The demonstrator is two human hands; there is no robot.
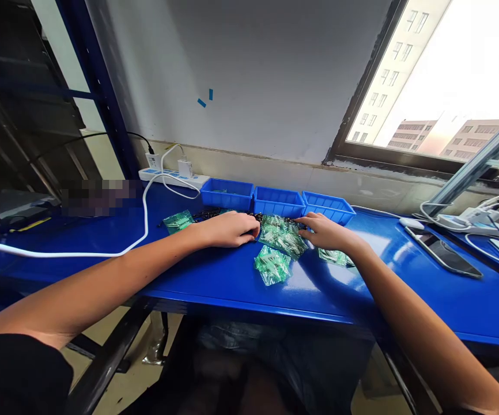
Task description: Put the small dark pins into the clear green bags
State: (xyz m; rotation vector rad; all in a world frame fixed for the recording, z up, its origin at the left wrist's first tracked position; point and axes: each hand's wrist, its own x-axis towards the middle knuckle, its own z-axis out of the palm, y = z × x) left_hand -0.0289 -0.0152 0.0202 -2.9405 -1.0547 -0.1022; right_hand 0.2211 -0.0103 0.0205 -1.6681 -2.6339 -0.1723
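Note:
My left hand [234, 229] rests low over the blue table, its fingers curled in and thumb tucked close, beside a row of small black parts [206, 214]. Whatever is between its fingertips is hidden. My right hand [328, 233] reaches in from the other side with fingers apart, their tips at the edge of a pile of green-tinted clear plastic packets [282, 235]. Closer to me lies another small stack of green packets [272, 265]. More packets [336, 257] lie partly under my right wrist, and one packet [178, 221] lies left of my left hand.
Three blue bins, left [227, 193], middle [279, 202] and right [328, 207], line the back of the table [215, 282]. A power strip [174, 177] with a white cable [144, 216] is at left. A phone [443, 251] lies right, near another power strip [469, 222].

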